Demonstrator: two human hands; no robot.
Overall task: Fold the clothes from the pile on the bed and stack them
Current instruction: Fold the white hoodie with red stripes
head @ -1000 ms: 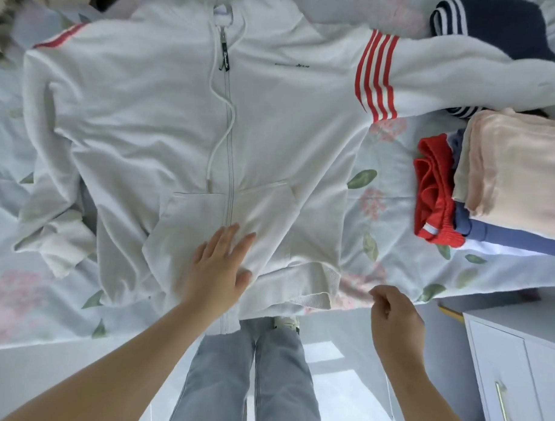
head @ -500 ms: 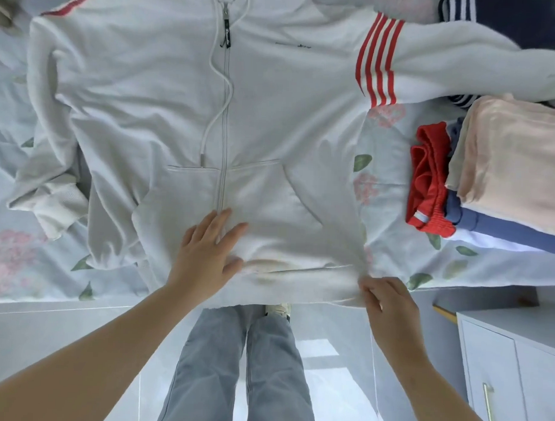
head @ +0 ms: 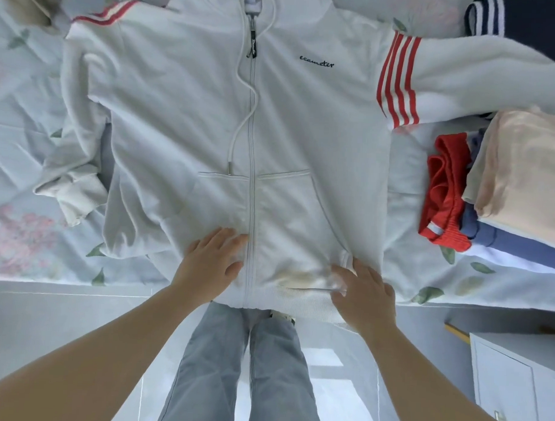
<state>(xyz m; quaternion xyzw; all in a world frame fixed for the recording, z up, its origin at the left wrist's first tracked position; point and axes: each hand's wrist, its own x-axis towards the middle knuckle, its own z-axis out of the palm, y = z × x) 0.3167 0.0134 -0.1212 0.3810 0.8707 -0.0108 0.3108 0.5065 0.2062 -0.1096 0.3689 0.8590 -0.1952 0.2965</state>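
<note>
The white hoodie (head: pixel 185 112) lies zipped and spread on the bed (head: pixel 409 183), its hem overhanging the near edge. The left hand (head: pixel 210 264) and right hand (head: pixel 364 292) press flat on it, gripping nothing. A careless sleeve fold could topple the folded stack (head: pixel 523 174) just beside it.

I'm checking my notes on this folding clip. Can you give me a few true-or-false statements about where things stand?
1. The hoodie lies front up, zipped. True.
2. The left hand and right hand lie flat near its hem. True.
3. Both sleeves are folded in. False: one sleeve stretches out sideways.
4. The stack has a green piece on top. False: a peach piece is on top.
</note>
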